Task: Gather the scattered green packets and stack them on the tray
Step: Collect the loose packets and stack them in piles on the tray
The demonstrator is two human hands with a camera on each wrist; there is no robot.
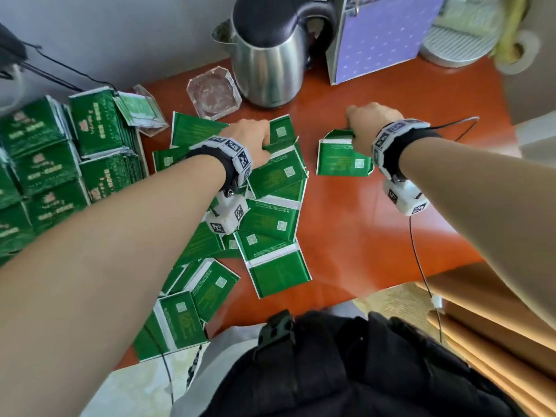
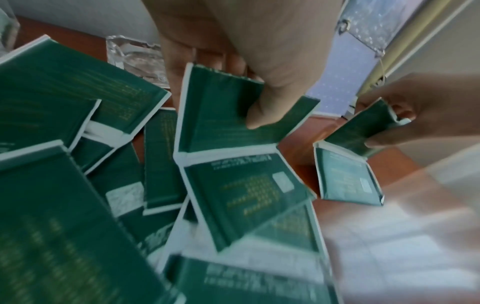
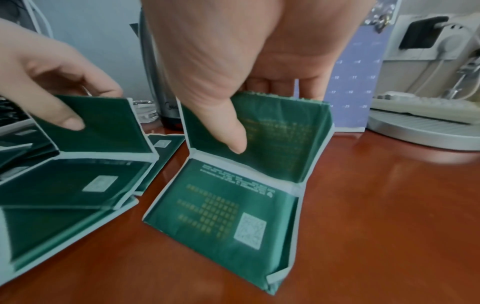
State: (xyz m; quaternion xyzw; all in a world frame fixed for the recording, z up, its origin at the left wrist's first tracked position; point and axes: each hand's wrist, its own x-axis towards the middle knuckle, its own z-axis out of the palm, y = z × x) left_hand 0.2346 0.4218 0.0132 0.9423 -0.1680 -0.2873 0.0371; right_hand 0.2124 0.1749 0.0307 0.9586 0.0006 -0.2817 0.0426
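Several green packets [image 1: 270,224] lie scattered in a loose overlapping pile on the red-brown table [image 1: 376,245]. Neat stacks of the same packets [image 1: 45,164] stand at the far left; whatever is under them is hidden. My left hand [image 1: 255,139] is at the top of the pile, where thumb and fingers pinch the raised half of a joined packet pair [image 2: 218,115]. To its right my right hand [image 1: 365,121] pinches the upper half of a separate joined pair [image 3: 272,144]. That pair's lower half [image 3: 223,216] still rests on the table.
At the back stand a steel kettle [image 1: 270,55], a glass ashtray [image 1: 213,93], a clear holder [image 1: 144,109] and a purple calendar [image 1: 376,40]. Bare tabletop stretches to the right of the pile. A wrist cable [image 1: 418,260] hangs over the front edge.
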